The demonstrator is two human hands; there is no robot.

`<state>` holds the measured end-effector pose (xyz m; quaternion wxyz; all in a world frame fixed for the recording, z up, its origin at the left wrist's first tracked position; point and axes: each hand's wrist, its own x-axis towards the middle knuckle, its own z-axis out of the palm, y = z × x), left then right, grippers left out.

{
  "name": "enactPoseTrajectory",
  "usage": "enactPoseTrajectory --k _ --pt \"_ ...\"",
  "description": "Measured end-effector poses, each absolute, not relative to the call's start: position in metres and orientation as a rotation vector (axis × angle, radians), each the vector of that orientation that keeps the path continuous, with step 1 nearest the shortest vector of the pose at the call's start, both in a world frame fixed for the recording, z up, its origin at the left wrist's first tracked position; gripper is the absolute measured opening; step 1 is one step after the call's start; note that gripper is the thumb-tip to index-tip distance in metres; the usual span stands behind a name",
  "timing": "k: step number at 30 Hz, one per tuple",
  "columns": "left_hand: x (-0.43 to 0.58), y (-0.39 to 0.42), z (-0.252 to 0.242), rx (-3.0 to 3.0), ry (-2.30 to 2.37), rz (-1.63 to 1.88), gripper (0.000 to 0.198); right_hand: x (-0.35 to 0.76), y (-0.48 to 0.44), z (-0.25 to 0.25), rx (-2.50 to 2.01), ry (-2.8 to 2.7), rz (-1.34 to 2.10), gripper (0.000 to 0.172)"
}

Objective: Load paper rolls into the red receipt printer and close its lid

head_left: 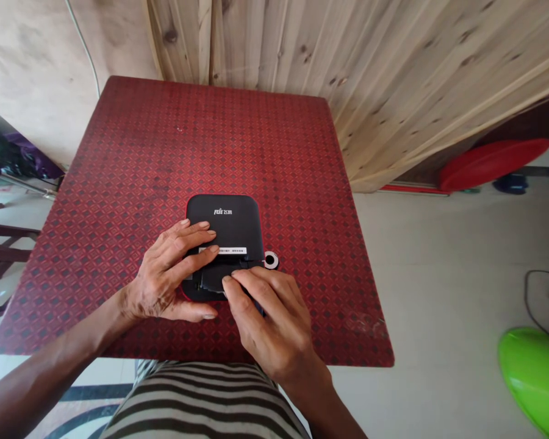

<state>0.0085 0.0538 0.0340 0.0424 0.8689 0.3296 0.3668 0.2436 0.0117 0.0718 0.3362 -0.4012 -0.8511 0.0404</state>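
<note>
Device (pixel 224 222) on table (pixel 165 152), ring (pixel 270 260) at its right

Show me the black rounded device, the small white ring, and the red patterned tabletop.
Black rounded device (pixel 231 216): head view, top face.
Small white ring (pixel 275 261): head view, right rim.
Red patterned tabletop (pixel 132 183): head view, bare surface.

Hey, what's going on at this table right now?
A person has both hands on a black rounded-square device lying on a red patterned table. The left hand rests on top beside a white label, while the right hand has its fingers at the device's near edge. A small round ring sits against its side.
</note>
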Motion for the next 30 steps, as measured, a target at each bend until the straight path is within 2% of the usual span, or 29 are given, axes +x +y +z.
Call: enactPoseTrajectory --k 9,13,17,22,30 --pt "0.009 0.052 0.029 2.67 1.02 1.097 0.081 0.242 0.011 0.069 -1.076 -2.185 0.096 0.029" --pt "0.009 0.04 0.027 2.664 1.126 1.056 0.079 0.25 0.008 0.068 -1.171 -2.061 0.099 0.045" --pt "0.004 0.02 0.021 2.633 1.323 1.212 0.069 0.261 0.003 0.059 -1.36 -1.915 0.185 0.064" --pt "0.0 0.009 0.016 2.647 1.371 1.252 0.054 0.261 -0.008 0.048 -1.459 -1.846 0.428 0.061" --pt "0.001 0.013 0.017 2.621 1.338 1.323 0.058 0.254 -0.015 0.049 -1.437 -1.76 0.418 0.064"
